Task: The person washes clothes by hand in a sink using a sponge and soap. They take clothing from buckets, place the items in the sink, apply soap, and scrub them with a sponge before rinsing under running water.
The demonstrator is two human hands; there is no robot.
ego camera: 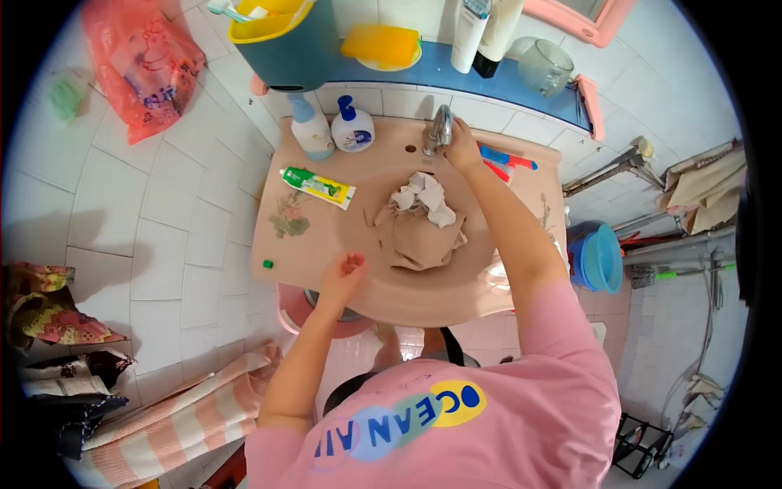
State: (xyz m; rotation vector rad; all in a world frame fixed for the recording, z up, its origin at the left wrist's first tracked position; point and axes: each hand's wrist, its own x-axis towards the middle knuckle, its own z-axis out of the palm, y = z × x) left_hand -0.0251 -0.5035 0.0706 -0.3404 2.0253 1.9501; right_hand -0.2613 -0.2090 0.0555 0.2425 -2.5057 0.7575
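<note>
In the basin of a pink sink [379, 293] lies a crumpled beige cloth [421, 244], with a bunched white part [424, 198] on top. My right hand [461, 143] reaches to the chrome faucet [438, 131] at the back, its fingers at the far right side of the faucet and partly hidden. Over the sink's front left, my left hand [348, 272] hovers with loosely curled fingers and nothing in it. A green and yellow toothpaste tube [317, 186] lies on the left of the sink top, and a small green cap [267, 264] sits near the left edge.
Two pump bottles [353, 131] stand at the back left. Blue and red brushes [504, 160] lie right of the faucet. Above, a blue shelf [397, 73] bears a sponge, tubes and a glass jar. A pink basin [293, 312] is below the sink; blue buckets [595, 257] are at right.
</note>
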